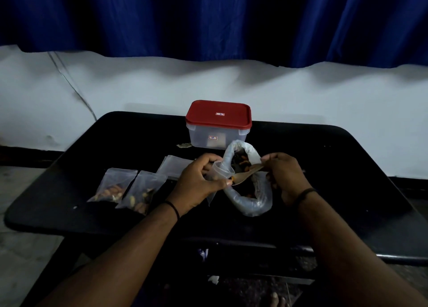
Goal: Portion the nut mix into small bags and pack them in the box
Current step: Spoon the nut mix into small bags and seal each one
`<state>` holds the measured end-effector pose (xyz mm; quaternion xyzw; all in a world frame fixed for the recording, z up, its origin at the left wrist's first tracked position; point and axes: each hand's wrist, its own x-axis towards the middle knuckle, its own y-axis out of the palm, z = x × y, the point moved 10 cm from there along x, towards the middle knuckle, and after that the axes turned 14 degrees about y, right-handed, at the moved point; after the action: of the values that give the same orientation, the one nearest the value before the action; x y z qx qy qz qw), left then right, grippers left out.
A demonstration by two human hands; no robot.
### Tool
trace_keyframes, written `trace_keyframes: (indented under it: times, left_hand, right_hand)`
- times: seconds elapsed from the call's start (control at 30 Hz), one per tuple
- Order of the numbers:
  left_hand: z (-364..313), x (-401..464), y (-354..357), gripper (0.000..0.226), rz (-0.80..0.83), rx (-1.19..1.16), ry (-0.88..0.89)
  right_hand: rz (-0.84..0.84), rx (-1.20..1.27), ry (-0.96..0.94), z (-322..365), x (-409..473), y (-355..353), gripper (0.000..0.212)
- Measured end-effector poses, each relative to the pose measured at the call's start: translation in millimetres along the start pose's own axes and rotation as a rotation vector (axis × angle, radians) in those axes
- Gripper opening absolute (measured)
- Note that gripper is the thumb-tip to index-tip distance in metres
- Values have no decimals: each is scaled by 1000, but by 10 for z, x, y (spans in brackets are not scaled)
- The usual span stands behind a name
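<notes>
From my seat the main risk is a spill at the mouth of the small bag. My left hand pinches it open just left of frame centre, and the opening is narrow and floppy. My right hand grips the handle of a wooden spoon, whose bowl sits right at that mouth with a nut or two on it. If the film folds shut or the spoon tips early, pieces will drop onto the black table. A sleeve or wrist could also nudge the big nut mix bag, which lies open between my hands, its rim rolled down, and scatter the contents.

The mix looks dark and brownish orange inside cloudy plastic; the light is dim, so I can't tell the kinds apart with confidence. Two filled bags lie at lower left of centre, side by side and touching, nuts settled at their near ends. A stack of empty bags sits just behind them. The box, above centre, has its red lid on, so nothing is packed yet, I judge.
</notes>
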<state>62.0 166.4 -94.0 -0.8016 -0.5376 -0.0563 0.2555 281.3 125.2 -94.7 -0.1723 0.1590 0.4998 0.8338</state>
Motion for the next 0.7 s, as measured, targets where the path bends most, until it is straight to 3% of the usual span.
trace_keyframes:
  times: [0.23, 0.4, 0.53, 0.7]
  left_hand:
    - [-22, -1, -13, 51, -14, -31, -1]
    - [-17, 3, -1, 51, -15, -52, -1]
    - [-6, 11, 12, 54, -23, -61, -5]
    - [-51, 11, 11, 46, -30, -104, -6]
  right_hand:
    - [-9, 208, 95, -38, -25, -107, 12]
    - [-78, 334, -27, 154, -203, -217, 12]
    - [-33, 212, -337, 470, -464, -29, 15]
    - [117, -461, -956, 754, -1020, 495, 11]
